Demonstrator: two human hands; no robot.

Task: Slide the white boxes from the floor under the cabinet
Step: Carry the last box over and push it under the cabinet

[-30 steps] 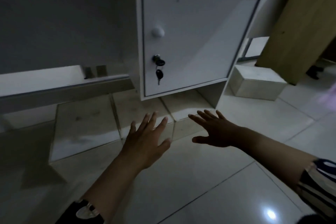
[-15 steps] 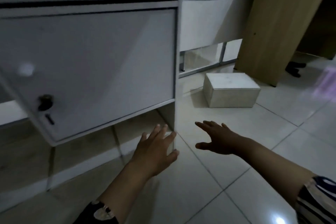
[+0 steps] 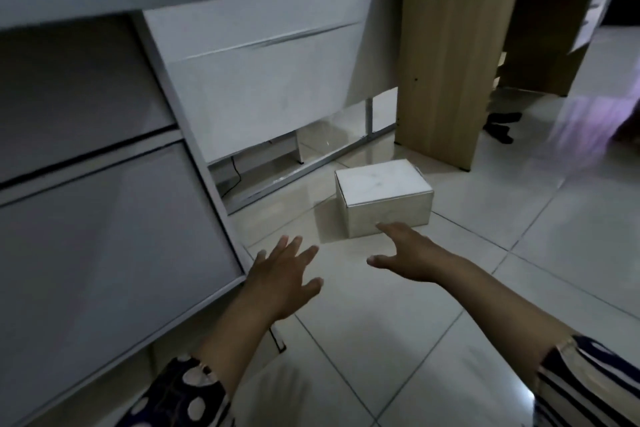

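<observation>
Head view: your left hand [image 3: 281,277] is out in front of you, palm down, fingers spread wide and holding nothing. It hangs just off the lower right corner of the grey cabinet [image 3: 104,218], right by that front edge, over the tiled floor [image 3: 398,340]. Can't tell if it's actually touching the cabinet or just close to it.

Your right hand [image 3: 410,255] is also empty, fingers stretched forward and loosely together, thumb sticking out to the side. Its fingertips sit right at the bottom front edge of the white box [image 3: 382,196]; whether they touch it or stop just short, I can't say from here.

The white box is sitting flat on the floor, lid closed, well clear of the cabinet, out in the open past both hands. Behind it there's a low metal rail [image 3: 304,172] along the bottom of a white panel [image 3: 263,87], and off to its right a wooden desk side panel [image 3: 453,62] standing on the floor.

The spotted sleeve [image 3: 187,395] on your left arm and striped sleeve [image 3: 588,381] on your right show at the bottom edge.
</observation>
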